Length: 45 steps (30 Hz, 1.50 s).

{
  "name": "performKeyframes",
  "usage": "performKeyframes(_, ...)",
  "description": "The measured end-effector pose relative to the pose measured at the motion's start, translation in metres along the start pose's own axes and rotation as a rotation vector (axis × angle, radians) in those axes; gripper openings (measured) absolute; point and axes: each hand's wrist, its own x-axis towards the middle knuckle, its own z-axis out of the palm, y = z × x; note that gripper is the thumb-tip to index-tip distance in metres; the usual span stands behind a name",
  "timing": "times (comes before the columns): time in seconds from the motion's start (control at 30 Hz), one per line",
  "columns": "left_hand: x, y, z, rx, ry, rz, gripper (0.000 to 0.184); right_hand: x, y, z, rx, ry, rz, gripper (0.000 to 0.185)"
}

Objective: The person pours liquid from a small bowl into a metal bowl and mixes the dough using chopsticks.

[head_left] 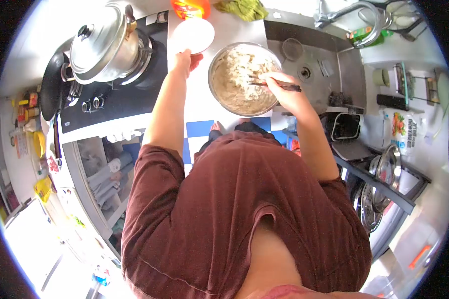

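Observation:
A round metal bowl (215,94) sits on the white counter, holding a pale, lumpy, flour-like mixture (239,74). My right hand (283,88) is closed around dark chopsticks (292,87), whose tips reach into the mixture. To the left of the metal bowl, my left hand (183,62) grips the near edge of a white bowl (194,36). The white bowl is above the counter's left part, close to the stove. What it holds, if anything, cannot be made out.
A lidded steamer pot (97,50) stands on the black stove (119,107) at left, beside a dark wok (52,87). Behind are an orange container (190,7) and a green cloth (242,9). On the right are a sink (329,60) and faucet (376,22).

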Motion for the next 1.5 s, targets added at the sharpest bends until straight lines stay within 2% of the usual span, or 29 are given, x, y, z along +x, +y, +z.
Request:
performKeyframes(0.03,-0.001,0.001,0.002,0.019,0.057,0.045,0.028,-0.002,0.001,0.001,0.031,0.007,0.034,0.017)
performKeyframes(0.13,-0.016,0.009,0.001,0.120,0.102,0.070,0.028,-0.004,-0.001,0.000,0.086,0.011,0.066,0.018)
performKeyframes(0.4,-0.077,0.046,0.004,0.304,0.038,0.203,0.029,0.004,0.014,-0.006,0.093,-0.079,0.104,0.020)
performKeyframes(0.63,-0.119,0.050,0.018,0.365,-0.021,0.340,0.033,0.006,0.010,-0.003,0.200,-0.076,0.107,0.019)
performKeyframes(0.73,-0.123,0.043,0.021,0.388,-0.029,0.431,0.035,0.005,0.014,-0.001,0.222,-0.012,0.054,0.018)
performKeyframes(0.97,-0.119,0.029,0.021,0.520,0.006,0.564,0.041,0.005,0.016,-0.004,0.197,-0.062,0.092,0.018)
performKeyframes(1.37,-0.136,0.033,0.042,0.594,0.063,0.634,0.047,0.002,0.016,-0.002,0.156,-0.044,-0.012,0.015)
performKeyframes(1.5,-0.116,0.025,0.035,0.819,0.148,0.786,0.049,0.001,0.014,-0.002,0.168,-0.042,-0.002,0.015)
